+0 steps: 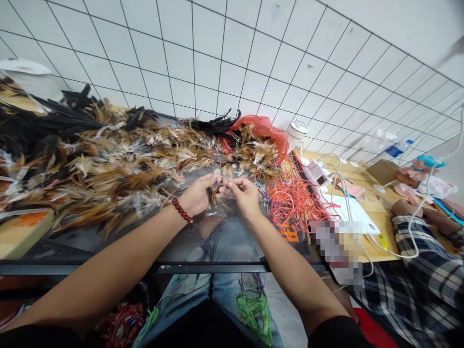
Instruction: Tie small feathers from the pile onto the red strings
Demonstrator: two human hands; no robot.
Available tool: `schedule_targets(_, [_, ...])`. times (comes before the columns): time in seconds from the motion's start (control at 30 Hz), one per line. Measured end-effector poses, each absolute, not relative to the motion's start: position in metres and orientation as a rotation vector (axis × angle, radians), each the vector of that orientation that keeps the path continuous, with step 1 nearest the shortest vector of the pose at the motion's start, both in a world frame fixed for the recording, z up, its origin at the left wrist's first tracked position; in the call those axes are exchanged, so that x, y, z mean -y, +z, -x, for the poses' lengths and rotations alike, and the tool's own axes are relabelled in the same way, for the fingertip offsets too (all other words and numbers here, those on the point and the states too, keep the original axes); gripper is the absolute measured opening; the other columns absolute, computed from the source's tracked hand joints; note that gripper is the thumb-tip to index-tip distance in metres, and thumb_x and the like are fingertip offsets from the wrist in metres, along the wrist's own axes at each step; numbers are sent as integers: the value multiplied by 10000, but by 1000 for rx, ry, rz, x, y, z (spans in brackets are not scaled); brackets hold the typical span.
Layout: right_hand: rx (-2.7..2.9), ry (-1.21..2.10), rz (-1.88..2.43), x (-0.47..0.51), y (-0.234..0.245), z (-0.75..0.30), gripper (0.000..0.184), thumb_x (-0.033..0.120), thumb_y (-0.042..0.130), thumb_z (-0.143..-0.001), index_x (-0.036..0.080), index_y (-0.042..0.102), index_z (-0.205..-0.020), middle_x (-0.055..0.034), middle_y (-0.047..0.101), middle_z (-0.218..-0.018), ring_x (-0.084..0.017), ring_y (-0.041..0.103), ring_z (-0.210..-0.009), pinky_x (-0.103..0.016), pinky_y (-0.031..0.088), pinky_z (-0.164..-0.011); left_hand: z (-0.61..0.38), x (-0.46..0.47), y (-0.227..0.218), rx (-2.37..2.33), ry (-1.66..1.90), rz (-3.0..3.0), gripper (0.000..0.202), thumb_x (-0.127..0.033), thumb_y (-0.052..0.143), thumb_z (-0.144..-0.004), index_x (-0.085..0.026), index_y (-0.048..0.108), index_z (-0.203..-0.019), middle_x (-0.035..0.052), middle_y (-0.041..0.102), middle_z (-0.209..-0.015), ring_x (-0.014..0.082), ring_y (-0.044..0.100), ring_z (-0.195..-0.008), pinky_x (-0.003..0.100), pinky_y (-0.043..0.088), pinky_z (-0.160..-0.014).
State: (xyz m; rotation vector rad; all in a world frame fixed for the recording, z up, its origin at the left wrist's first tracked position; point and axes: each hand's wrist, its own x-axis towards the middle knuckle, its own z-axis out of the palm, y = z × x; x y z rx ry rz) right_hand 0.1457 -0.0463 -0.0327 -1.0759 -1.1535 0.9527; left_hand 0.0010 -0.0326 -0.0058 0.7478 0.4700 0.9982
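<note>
My left hand [200, 195], with a dark red bead bracelet [181, 211] at its wrist, is closed around a small brown feather bunch [215, 197] above the dark tabletop. My right hand [245, 194] pinches close beside it, fingertips almost meeting those of the left. What lies in the right pinch is too small to make out. Behind and left of my hands spreads a deep heap of brown and white feathers [134, 166]. Black feathers [47, 125] lie at the far left. A tangle of red-orange cord [295, 198] is right of my right hand.
A red plastic bag [263, 126] and a white lidded cup [297, 131] stand against the tiled wall [203, 48]. At right are a white power adapter [318, 175], cables, a white board [357, 212] and a person in a plaid garment [424, 261], hands over pinkish pieces.
</note>
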Motion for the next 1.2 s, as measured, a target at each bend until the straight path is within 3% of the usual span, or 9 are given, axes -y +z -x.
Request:
schedule_targets(0.1, [1156,963,1023,47,-32,-145,250,409,715,-701,188,607,-749,24,640,-650,-89,495,-534,-224,419,-540,1,29,-9,-458,990,-696,187,-218,693,-776,-125,569,-671,-12,460,-585,78,438,-507,180,392,-459])
schedule_targets(0.33, [1090,1146,870,50,-27,-143,305,466,667,-741,221,487,-764,13,684,-729,-81,500,-515,-220,424,-541,1,25,-12,-612,1022,-759,194,-167,655,-782,-126,541,-630,-35,387,-521,58,357,-442,161,324,-421])
schedule_targets(0.63, [1127,1123,775,53,-29,-140,225,363,652,-794,208,490,-771,52,632,-627,-70,504,-501,-206,417,-542,-6,34,-10,-1039,925,-1269,264,-253,550,-825,-140,585,-588,-32,383,-458,75,281,-427,213,203,-443])
schedule_targets(0.87, [1115,1045,862,54,-25,-136,242,410,629,-798,217,482,-784,59,587,-606,-79,487,-505,-225,414,-539,-7,34,-11,-1106,906,-1504,249,-220,585,-775,-161,558,-535,-36,408,-461,88,303,-448,231,195,-465])
schedule_targets(1.2, [719,939,940,30,-17,-172,334,399,697,-670,221,419,-727,91,496,-534,-41,300,-414,-203,225,-432,-13,43,-5,-775,1083,-1171,294,-276,669,-774,-147,531,-548,-26,427,-521,63,322,-460,196,262,-460])
